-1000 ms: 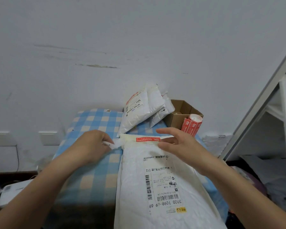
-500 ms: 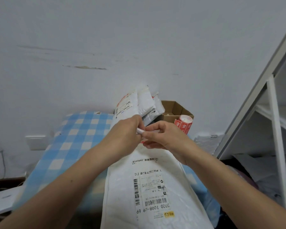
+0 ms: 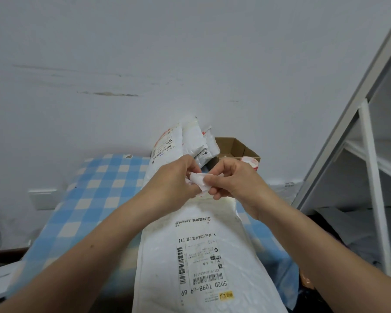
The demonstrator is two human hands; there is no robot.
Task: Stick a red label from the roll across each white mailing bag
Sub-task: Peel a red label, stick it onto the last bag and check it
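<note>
Both the left hand [image 3: 174, 181] and right hand [image 3: 231, 179] pinch a curled white strip [image 3: 200, 180] in their fingers [image 3: 212, 178].

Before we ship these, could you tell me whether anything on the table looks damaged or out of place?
The near white mailing bag shows grey smudges near its far end. The other bags lean untidily against the wall and cardboard box. Nothing looks torn or spilled.

The bag [image 3: 199, 256] runs off the bottom edge, its far end behind the left hand [image 3: 174, 184] and right hand [image 3: 233, 179]. The slip [image 3: 200, 180] they pinch is half hidden in their grip; the roll [image 3: 250, 161] sits mostly behind the right hand.
</note>
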